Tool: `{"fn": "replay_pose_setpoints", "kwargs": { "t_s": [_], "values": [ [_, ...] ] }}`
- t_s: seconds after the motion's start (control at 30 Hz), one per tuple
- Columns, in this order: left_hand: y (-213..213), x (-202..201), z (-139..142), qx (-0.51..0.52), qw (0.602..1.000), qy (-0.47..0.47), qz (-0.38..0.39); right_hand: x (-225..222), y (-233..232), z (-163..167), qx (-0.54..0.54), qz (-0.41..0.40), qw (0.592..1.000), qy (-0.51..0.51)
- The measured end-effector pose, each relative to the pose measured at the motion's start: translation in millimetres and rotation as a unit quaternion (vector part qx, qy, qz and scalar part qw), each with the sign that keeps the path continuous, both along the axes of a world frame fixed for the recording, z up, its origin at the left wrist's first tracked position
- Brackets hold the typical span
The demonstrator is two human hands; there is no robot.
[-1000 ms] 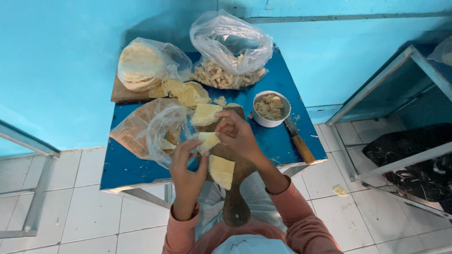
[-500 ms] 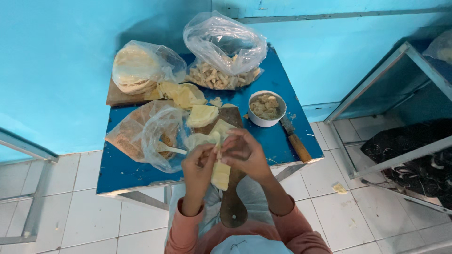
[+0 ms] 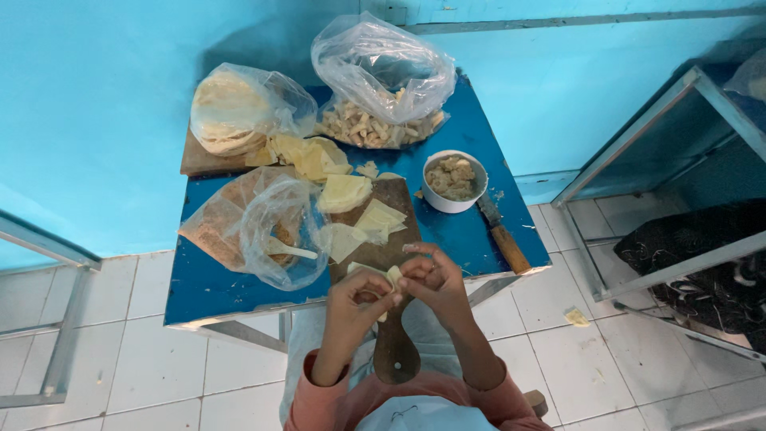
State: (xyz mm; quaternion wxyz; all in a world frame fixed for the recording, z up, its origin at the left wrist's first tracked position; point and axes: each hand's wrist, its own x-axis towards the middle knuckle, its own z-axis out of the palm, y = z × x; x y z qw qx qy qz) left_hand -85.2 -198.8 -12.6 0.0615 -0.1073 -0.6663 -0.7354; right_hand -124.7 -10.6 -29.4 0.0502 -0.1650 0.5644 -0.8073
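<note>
Both hands have drawn together since a second ago, when the left hand (image 3: 357,297) was reaching under a flat pale wrapper and the right hand (image 3: 431,281) lay further up on the board; now they meet over the near end of the long brown wooden board with a paddle handle (image 3: 392,239). Between them sits the small pale folded dough wrapper (image 3: 392,277), and each hand's grip is closed on it, thumb and fingertips pinched together at its edge, just above the board and off the near edge of the blue worktop (image 3: 471,231).

To do the fold well, I judge the pinch should run evenly along the seam with light pressure, so the thin sheet does not tear or let filling out; whether filling is already inside cannot be told.

Further up the board lie more cut pale yellow wrapper pieces (image 3: 375,217). Right of them stands a small white bowl of lumpy beige filling (image 3: 453,180), and a knife with a brown wooden handle (image 3: 503,235) lies just beside it. A clear plastic bag with brownish contents and a pale spoon (image 3: 263,231) rests on the left, a bag of round flatbreads (image 3: 235,112) behind it, and a bag of finished pale rolls (image 3: 383,108) at the back
</note>
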Motion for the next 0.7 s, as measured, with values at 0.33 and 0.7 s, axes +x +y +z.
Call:
{"fn": "replay_pose_setpoints", "kwargs": {
  "t_s": [0.33, 0.7],
  "values": [
    [4.7, 1.7, 3.4, -0.045, 0.982, 0.052, 0.176, -1.8, 2.4, -6.5, 0.000, -0.103, 0.993, 0.062],
    [4.3, -38.1, -8.1, 0.018, 0.998, 0.017, 0.065, -22.7, -9.0, 11.8, 0.096, -0.073, 0.984, 0.133]
  ]
}}
